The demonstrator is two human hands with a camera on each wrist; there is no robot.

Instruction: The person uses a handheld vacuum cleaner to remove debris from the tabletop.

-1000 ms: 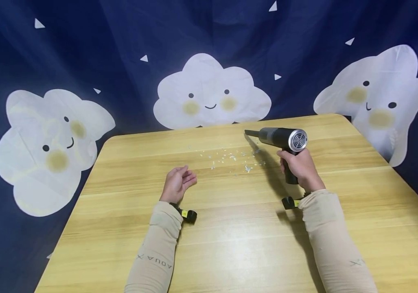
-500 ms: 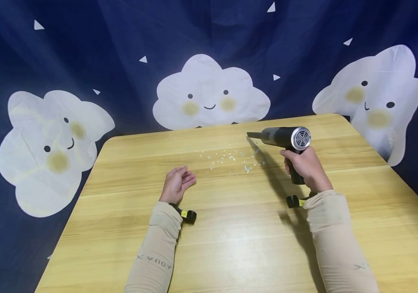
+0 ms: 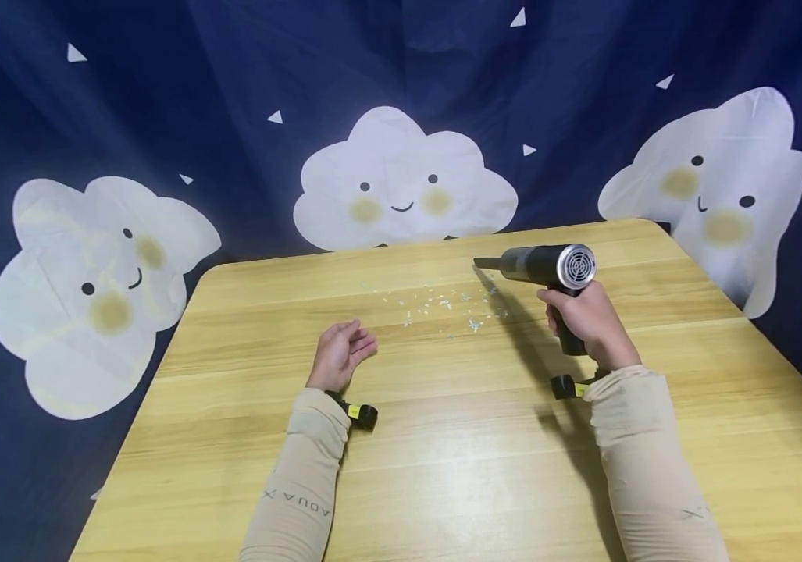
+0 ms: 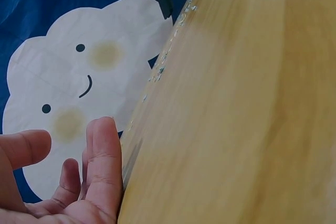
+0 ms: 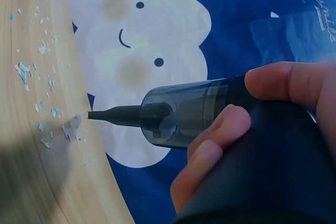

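A black handheld vacuum point(image 3: 540, 265) with a narrow nozzle and a round silver vent is gripped at its handle by my right hand point(image 3: 589, 321). Its nozzle points left, over the far side of the scattered paper bits point(image 3: 446, 303). In the right wrist view the vacuum's clear section point(image 5: 181, 113) shows beyond my fingers, and pale blue and white bits point(image 5: 43, 46) lie left of the nozzle tip. My left hand point(image 3: 341, 351), fingers loosely bent and holding nothing, is at the near left of the bits; the left wrist view shows its fingers point(image 4: 104, 166) too.
The wooden table point(image 3: 429, 484) fills the lower view, its far edge against a dark blue curtain point(image 3: 232, 47) printed with smiling white clouds point(image 3: 401, 156). A small black wrist camera point(image 3: 365, 416) sits at the left wrist, another point(image 3: 564, 386) at the right.
Compared with a second ago, my right hand and the vacuum have shifted slightly to the right. My left hand looks nearly still, and the bits lie in much the same spread.
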